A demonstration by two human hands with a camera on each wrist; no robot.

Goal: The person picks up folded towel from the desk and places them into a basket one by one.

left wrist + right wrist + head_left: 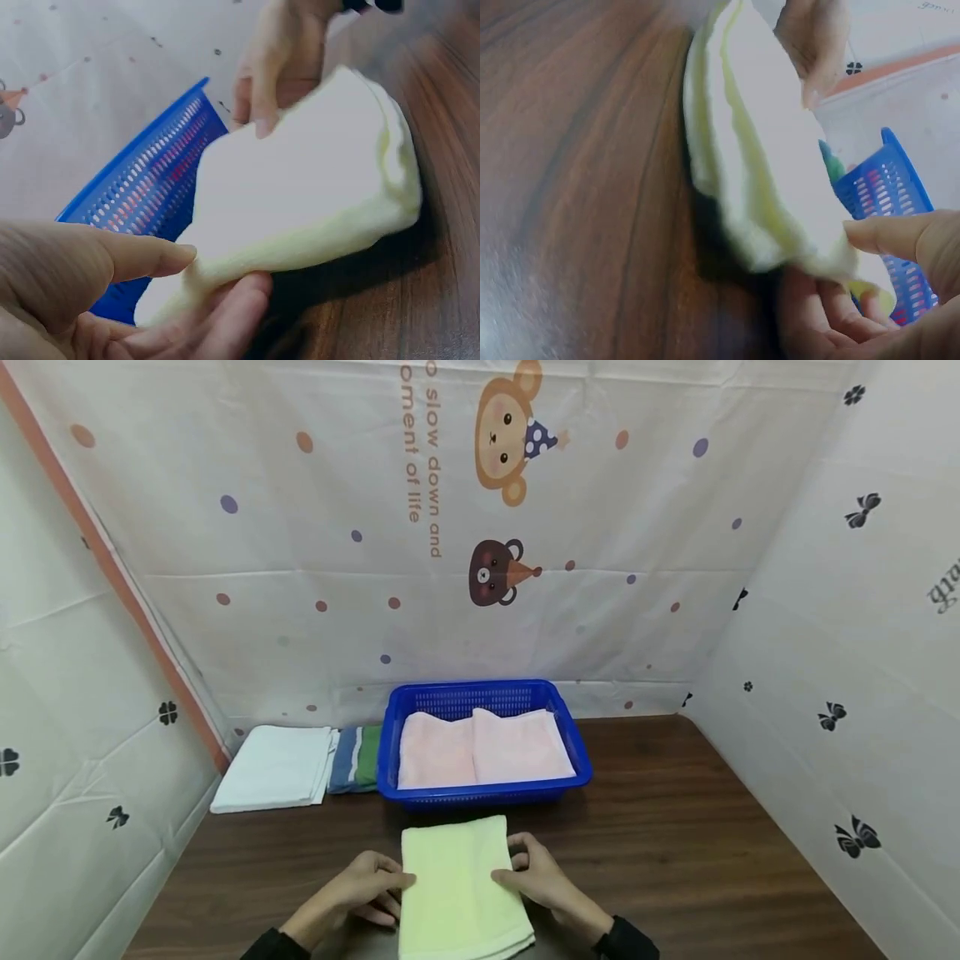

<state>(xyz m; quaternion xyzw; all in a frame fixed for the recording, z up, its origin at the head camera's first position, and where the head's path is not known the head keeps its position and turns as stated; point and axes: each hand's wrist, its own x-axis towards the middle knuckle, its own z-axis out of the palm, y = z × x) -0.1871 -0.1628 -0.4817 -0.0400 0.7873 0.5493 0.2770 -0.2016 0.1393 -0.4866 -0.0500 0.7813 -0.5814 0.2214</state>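
A folded yellow towel (459, 885) is held between both hands at the front of the table, in several layers. My left hand (369, 887) pinches its left edge, thumb on top and fingers beneath. On the opposite edge my right hand (546, 878) grips it the same way. Both wrist views show the towel (300, 180) raised off the wood, with a dark shadow under it. Just beyond it stands a blue plastic basket (480, 795) with pink folded towels (517, 747) lying side by side inside.
Left of the basket lie a striped blue and green cloth (356, 760) and a folded white towel (273, 768). The brown wooden table (675, 827) stretches to the right. Printed white curtains (600, 635) close off the back and both sides.
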